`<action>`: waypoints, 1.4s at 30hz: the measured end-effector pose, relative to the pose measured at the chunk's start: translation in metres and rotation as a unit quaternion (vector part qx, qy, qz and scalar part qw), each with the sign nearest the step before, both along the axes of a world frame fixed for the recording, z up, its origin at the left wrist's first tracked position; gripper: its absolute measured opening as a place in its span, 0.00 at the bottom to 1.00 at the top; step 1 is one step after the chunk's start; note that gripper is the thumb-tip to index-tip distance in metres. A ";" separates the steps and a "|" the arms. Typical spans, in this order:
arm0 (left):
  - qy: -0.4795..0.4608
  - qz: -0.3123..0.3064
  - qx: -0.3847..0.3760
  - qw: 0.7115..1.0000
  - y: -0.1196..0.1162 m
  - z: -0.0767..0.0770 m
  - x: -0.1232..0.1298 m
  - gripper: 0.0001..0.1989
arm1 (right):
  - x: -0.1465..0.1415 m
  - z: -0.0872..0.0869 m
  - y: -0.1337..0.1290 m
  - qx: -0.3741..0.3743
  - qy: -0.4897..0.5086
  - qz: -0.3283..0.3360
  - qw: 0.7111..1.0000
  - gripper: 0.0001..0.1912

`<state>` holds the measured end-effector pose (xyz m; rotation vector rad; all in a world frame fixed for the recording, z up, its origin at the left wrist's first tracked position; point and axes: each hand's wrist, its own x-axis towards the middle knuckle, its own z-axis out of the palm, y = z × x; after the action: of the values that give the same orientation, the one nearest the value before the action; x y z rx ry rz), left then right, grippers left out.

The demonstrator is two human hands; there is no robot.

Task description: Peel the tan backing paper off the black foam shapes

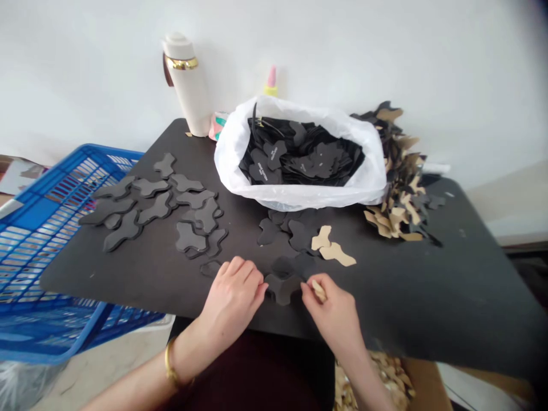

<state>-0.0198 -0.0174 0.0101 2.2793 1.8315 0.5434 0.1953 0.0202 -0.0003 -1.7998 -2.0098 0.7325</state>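
Note:
Near the table's front edge, a black three-lobed piece point(283, 289) lies between my hands. My left hand point(237, 290) is closed, its thumb and finger pinching the piece's left end. At the piece's right end is my right hand point(329, 301), also closed, with a small tan piece point(319, 290) held in its curled fingers. More black pieces point(301, 235) and two tan pieces point(337, 253) lie just beyond. Several black pieces point(148, 212) are spread in overlapping groups on the left of the table.
A white bag point(299, 197) full of black pieces stands at the back of the black table point(428, 285). Scraps point(398, 211) heap at its right. A white bottle point(186, 85) stands back left, a blue basket point(81, 337) left, and a box of tan scraps point(381, 374) below.

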 end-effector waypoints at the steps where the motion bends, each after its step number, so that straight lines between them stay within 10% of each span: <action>1: 0.011 -0.006 -0.009 1.000 -0.008 -0.001 -0.003 0.09 | -0.002 -0.002 -0.008 -0.012 0.001 0.010 1.000 0.11; 9: 0.028 0.016 -0.073 0.997 -0.028 -0.021 -0.005 0.07 | -0.012 -0.027 -0.028 0.047 -0.026 0.069 0.996 0.06; 25: 0.035 0.053 -0.096 0.993 -0.009 -0.013 -0.023 0.13 | -0.006 -0.014 -0.008 -0.035 -0.192 0.061 0.979 0.18; 28: 0.034 -0.036 -0.061 0.997 -0.011 -0.008 -0.022 0.05 | -0.003 -0.016 -0.005 -0.035 -0.194 0.052 0.979 0.21; 33: -0.033 -0.285 -0.052 0.957 -0.013 -0.018 -0.003 0.28 | 0.012 -0.016 -0.006 -0.060 -0.013 0.052 0.997 0.17; 42: -0.052 -0.399 -0.073 0.913 0.005 -0.025 -0.002 0.41 | 0.064 -0.015 0.033 0.069 0.041 -0.119 0.990 0.16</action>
<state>-0.0215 -0.0124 -0.0148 2.5387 0.7253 0.3513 0.2597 0.0530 -0.0148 -1.8540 -1.7110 0.5702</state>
